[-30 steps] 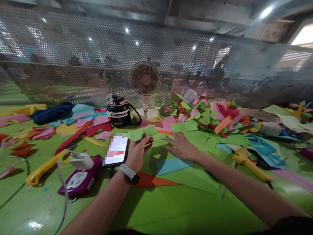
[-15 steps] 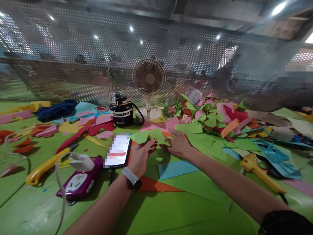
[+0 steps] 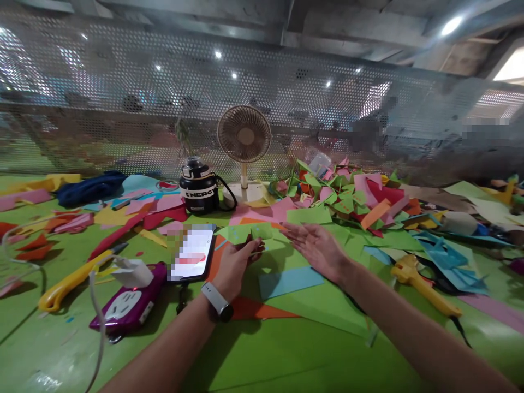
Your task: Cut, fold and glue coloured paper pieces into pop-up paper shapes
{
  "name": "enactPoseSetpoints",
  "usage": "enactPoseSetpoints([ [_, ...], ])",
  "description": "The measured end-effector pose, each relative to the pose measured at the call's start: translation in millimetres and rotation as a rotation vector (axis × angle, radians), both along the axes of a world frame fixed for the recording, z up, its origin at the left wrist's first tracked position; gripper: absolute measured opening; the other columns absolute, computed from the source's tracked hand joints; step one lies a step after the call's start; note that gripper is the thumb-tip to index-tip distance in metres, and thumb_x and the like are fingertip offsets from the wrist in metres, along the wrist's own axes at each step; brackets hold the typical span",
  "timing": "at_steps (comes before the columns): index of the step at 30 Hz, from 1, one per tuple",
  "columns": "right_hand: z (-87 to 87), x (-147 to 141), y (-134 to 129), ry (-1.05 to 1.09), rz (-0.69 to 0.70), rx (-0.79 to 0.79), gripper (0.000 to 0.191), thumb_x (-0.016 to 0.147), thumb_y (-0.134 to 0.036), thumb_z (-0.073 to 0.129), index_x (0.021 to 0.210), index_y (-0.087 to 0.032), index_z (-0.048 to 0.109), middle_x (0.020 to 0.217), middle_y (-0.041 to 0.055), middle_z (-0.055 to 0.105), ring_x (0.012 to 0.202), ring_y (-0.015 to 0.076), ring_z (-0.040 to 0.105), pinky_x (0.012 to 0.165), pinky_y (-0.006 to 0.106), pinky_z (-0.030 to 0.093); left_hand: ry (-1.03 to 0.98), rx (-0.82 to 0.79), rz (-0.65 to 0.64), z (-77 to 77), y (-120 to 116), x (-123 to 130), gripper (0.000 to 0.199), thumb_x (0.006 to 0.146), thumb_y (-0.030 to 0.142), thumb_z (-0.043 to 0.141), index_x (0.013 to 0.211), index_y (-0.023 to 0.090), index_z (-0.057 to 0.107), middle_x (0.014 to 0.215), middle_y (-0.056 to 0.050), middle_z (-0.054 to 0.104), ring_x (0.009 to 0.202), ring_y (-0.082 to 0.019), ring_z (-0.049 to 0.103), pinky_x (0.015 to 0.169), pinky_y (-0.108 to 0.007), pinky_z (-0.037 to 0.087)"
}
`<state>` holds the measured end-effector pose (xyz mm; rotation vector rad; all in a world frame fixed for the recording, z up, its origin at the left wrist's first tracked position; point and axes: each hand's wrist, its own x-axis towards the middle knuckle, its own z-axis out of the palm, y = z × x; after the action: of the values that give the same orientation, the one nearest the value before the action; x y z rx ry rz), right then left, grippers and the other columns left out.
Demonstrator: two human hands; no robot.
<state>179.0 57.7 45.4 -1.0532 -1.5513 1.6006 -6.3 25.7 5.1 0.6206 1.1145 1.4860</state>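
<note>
My left hand, with a grey-strapped watch on its wrist, is closed, thumb and fingers meeting at the near edge of a piece of green paper with small blue marks. My right hand is off to the right, fingers stretched out and palm turned inward, with nothing in it. Below and between the hands, a blue paper strip lies on a large green sheet. An orange paper piece pokes out beside the left wrist.
At left are a phone, a purple power strip with a white charger, and a yellow-handled cutter. Behind stand a black bottle and a small fan. A paper scrap heap and yellow glue gun occupy the right.
My right hand has drawn away from the green paper, moving right and turning its palm inward. My left hand stays at the paper. The whole view has shifted slightly.
</note>
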Motion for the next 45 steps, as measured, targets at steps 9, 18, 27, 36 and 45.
enactPoseSetpoints([
  [9,-28.2,-8.1,18.7,-0.865,0.22,0.561,0.053,0.09,-0.042,0.037,0.135,-0.017,0.049,0.14,0.0115,0.047,0.133,0.0283,0.034,0.109,0.047,0.024,0.01,0.055,0.132,4.2,5.9,-9.8,0.027,0.052,0.031,0.078,0.07,0.014,0.068,0.074,-0.007,0.07,0.071,-0.018,0.066,0.064,-0.026,0.048],
  [18,-42.3,-35.4,48.4,-1.261,0.192,0.731,0.068,0.088,-0.054,0.039,0.146,-0.022,0.027,0.151,0.0117,0.028,0.138,0.0354,0.02,0.107,0.049,0.021,-0.007,0.038,0.128,6.4,3.2,-7.2,0.031,0.049,0.032,0.079,0.071,0.013,0.068,0.073,-0.006,0.07,0.07,-0.016,0.064,0.064,-0.025,0.047],
  [27,-46.4,-37.4,54.1,-1.038,0.137,0.604,0.078,0.08,-0.072,0.037,0.14,-0.023,0.041,0.152,0.0101,0.024,0.14,0.0362,0.011,0.11,0.055,0.011,-0.019,0.047,0.108,6.4,3.0,-6.0,0.03,0.049,0.033,0.08,0.069,0.013,0.068,0.071,-0.006,0.07,0.066,-0.015,0.063,0.062,-0.025,0.046],
  [36,-38.0,-2.7,58.1,-0.363,0.04,0.313,0.062,0.09,-0.058,0.025,0.138,-0.024,0.043,0.146,0.0009,0.037,0.136,0.0208,0.032,0.111,0.041,0.025,-0.034,0.049,0.112,2.4,5.4,-5.4,0.031,0.048,0.032,0.081,0.069,0.013,0.068,0.071,-0.006,0.069,0.066,-0.015,0.063,0.061,-0.024,0.047],
  [45,-46.1,-24.8,56.6,-1.152,0.166,0.777,0.054,0.092,-0.046,0.035,0.141,-0.021,0.04,0.15,0.0118,0.029,0.14,0.0307,0.018,0.111,0.051,0.016,-0.021,0.042,0.119,1.3,5.5,-5.5,0.031,0.047,0.031,0.081,0.068,0.013,0.068,0.069,-0.006,0.069,0.064,-0.014,0.062,0.059,-0.024,0.045],
])
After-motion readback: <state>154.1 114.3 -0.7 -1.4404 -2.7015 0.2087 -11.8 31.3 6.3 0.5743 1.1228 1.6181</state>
